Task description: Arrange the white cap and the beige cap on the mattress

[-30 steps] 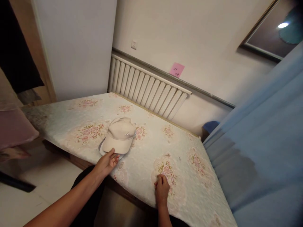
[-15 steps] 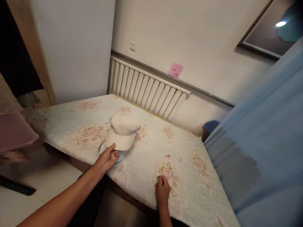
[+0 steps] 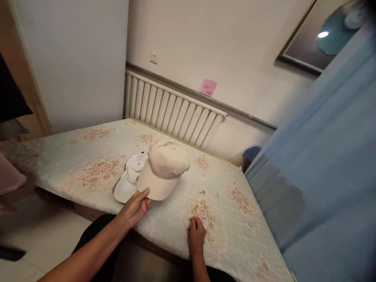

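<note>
My left hand [image 3: 134, 207] pinches the brim of a beige cap [image 3: 164, 168] and holds it lifted a little above the flowered mattress [image 3: 229, 211]. Under and left of it a white cap [image 3: 129, 180] lies on the mattress, partly covered by the beige one. My right hand [image 3: 196, 235] rests on the mattress near its front edge, fingers curled into a loose fist, with nothing visible in them.
A white radiator [image 3: 173, 109] runs along the far wall, with a pink note [image 3: 208, 87] and a socket [image 3: 153, 58] above it. A blue curtain [image 3: 323, 176] fills the right side. A framed picture [image 3: 320, 39] hangs top right. The floor [image 3: 44, 239] lies left of the mattress.
My left hand closed on the beige cap's brim, raised it and carried it to the right, which uncovered the white cap beneath. My right hand stayed where it was.
</note>
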`<state>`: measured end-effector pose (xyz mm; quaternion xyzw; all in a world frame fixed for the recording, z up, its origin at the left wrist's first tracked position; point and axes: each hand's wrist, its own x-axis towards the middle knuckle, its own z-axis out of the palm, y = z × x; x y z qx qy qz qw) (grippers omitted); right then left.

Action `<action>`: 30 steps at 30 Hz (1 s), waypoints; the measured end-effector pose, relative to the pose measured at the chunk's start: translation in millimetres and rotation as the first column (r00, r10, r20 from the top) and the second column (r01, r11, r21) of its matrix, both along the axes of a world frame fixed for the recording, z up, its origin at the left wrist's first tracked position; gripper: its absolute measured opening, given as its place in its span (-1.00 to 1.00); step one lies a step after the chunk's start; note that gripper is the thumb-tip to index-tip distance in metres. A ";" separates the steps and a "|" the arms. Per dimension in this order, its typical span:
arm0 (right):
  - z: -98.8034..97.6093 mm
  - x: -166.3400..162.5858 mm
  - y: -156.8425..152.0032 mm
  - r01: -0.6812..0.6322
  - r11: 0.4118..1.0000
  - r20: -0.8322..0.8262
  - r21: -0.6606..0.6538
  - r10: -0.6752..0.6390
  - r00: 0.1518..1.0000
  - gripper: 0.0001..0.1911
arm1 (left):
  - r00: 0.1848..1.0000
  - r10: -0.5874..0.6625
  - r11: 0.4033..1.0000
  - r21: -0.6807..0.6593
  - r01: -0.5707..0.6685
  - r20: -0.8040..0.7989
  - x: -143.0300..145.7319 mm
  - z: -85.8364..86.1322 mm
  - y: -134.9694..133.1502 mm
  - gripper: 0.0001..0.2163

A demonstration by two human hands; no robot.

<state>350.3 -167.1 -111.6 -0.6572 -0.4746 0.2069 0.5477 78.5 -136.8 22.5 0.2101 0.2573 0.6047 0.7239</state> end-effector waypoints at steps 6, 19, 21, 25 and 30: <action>-1.5 0.1 2.0 -0.003 1.000 0.002 -0.010 0.003 1.000 -0.76 | 0.994 -0.109 0.994 -0.029 0.108 -0.019 14.8 -10.4 -14.3 -0.66; -1.4 0.7 1.7 0.000 1.000 0.014 -0.012 0.001 1.000 -0.76 | 0.978 -0.201 0.975 -0.113 0.193 -0.057 38.0 -34.8 -34.7 -0.63; -2.0 1.3 1.5 -0.006 1.000 0.019 -0.010 0.006 1.000 -0.76 | 0.979 -0.195 0.972 -0.143 0.186 -0.055 40.5 -38.0 -37.1 -0.61; -3.2 1.7 1.4 -0.013 1.000 0.025 -0.004 0.013 1.000 -0.75 | 0.979 -0.201 0.964 -0.184 0.191 -0.038 42.5 -43.9 -40.4 -0.61; -2.3 1.2 0.8 -0.011 1.000 0.039 0.006 0.011 0.999 -0.76 | 0.980 -0.193 0.962 -0.206 0.181 -0.038 42.4 -49.3 -42.7 -0.62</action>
